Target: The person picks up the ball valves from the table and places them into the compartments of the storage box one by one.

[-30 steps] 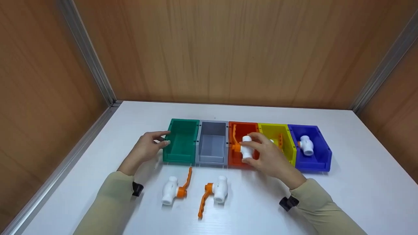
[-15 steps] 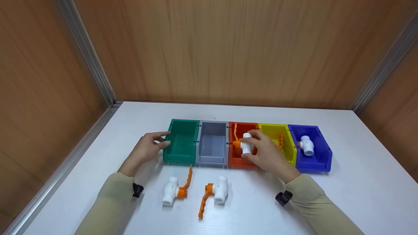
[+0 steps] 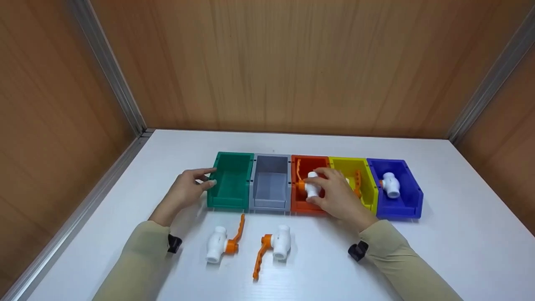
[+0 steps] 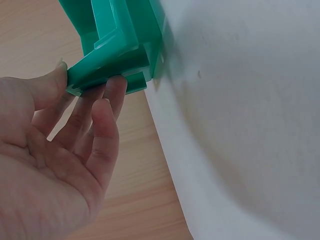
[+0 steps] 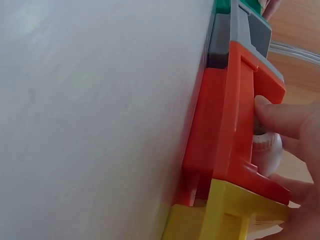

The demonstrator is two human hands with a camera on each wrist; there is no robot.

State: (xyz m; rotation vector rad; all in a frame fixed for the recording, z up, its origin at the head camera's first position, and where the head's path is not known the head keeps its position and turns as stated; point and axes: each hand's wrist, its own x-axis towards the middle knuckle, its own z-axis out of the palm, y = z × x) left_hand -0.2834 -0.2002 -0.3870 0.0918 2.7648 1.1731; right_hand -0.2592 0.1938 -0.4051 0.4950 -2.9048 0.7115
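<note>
Thumb and fingers of your right hand [image 3: 339, 195] pinch the white body of a ball valve [image 3: 312, 189] within the red bin [image 3: 307, 207], its orange lever pointing toward the bin's back wall. Whether that valve touches the bin floor, I cannot tell. Your left hand [image 3: 187, 189] pinches the left rim of the green bin [image 3: 230, 179], thumb on one side of the edge and fingers on the other. Between the green and red bins stands the gray bin [image 3: 271, 188]. To the red one's right, the yellow bin [image 3: 349, 164] holds a partly hidden valve with its orange lever [image 3: 358, 179] showing, and the blue bin [image 3: 401, 212] holds another valve [image 3: 391, 186]. Nearer you on the white table [image 3: 459, 251] lie a left-hand valve [image 3: 217, 244], lever pointing away from you, and a right-hand valve [image 3: 281, 243], lever pointing toward you.
</note>
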